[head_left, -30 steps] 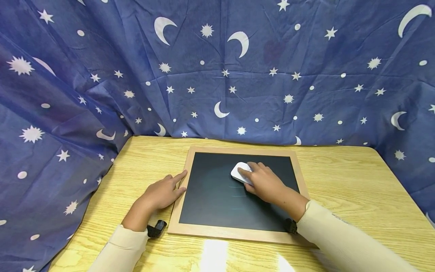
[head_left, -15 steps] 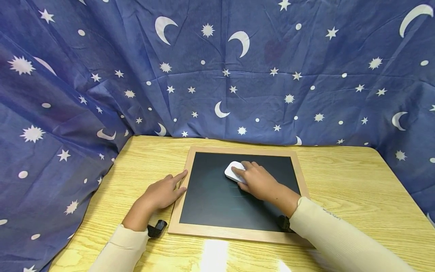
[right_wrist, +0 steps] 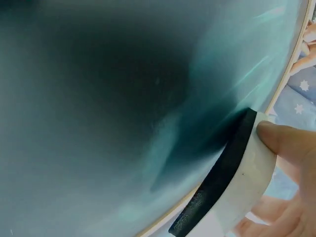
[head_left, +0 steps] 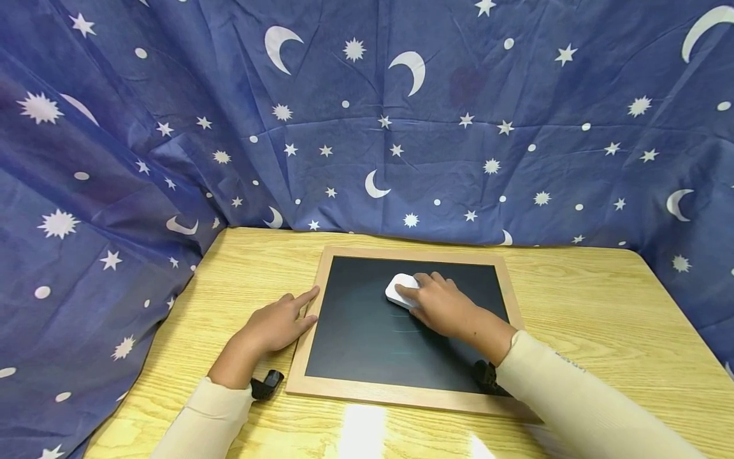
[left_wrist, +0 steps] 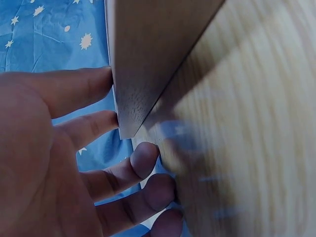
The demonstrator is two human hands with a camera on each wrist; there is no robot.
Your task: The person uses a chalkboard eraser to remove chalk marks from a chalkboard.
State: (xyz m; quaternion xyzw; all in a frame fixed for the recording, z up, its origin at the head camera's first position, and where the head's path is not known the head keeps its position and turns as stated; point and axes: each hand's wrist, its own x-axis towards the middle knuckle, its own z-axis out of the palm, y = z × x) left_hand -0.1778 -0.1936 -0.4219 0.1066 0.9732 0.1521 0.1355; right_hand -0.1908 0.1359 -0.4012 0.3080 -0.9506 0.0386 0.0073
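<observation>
On board (head_left: 355,325): right hand (head_left: 444,309) gripped eraser (head_left: 404,281), long axis slanted, free end toward far-left corner; left hand (head_left: 275,325), fingers spread, touched left edge.

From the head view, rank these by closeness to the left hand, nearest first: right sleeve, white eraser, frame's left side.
1. Frame's left side: the left hand touches it.
2. White eraser: on the board, gripped by the right hand.
3. Right sleeve: farthest right.
</observation>
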